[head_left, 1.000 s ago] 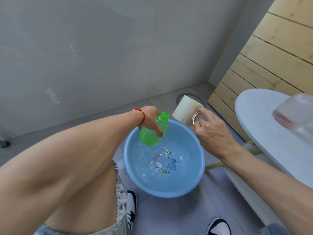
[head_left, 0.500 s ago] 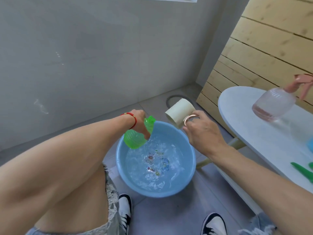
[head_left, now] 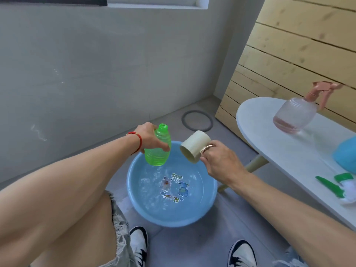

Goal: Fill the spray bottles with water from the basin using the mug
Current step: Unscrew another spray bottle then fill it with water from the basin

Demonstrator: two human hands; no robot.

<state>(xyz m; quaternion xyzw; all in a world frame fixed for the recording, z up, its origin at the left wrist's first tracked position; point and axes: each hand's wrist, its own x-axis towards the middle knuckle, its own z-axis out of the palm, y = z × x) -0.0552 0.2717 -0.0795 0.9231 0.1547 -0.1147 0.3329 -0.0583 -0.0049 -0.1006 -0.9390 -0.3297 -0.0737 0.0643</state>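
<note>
My left hand [head_left: 149,138] grips a green ribbed spray bottle [head_left: 159,149] with no cap, held nearly upright over the far rim of the blue basin [head_left: 134,191]. Rippling water covers cartoon stickers on the basin's bottom. My right hand [head_left: 217,160] holds a cream mug [head_left: 193,146] by its handle, tipped on its side with its mouth facing down and left, just right of the bottle. A pink spray bottle [head_left: 294,116] with its trigger head on stands on the white table [head_left: 269,143].
A green trigger head [head_left: 341,185] and a blue object [head_left: 346,155] lie on the table at the right edge. A dark rubber ring [head_left: 197,120] lies on the floor behind the basin. Wooden slats stand behind the table. My shoes [head_left: 139,243] are near the basin.
My left hand raised the green bottle from a tilted pose by the rim to nearly upright. The mug moved closer to it, its mouth turned down and left. The view tilted up and right.
</note>
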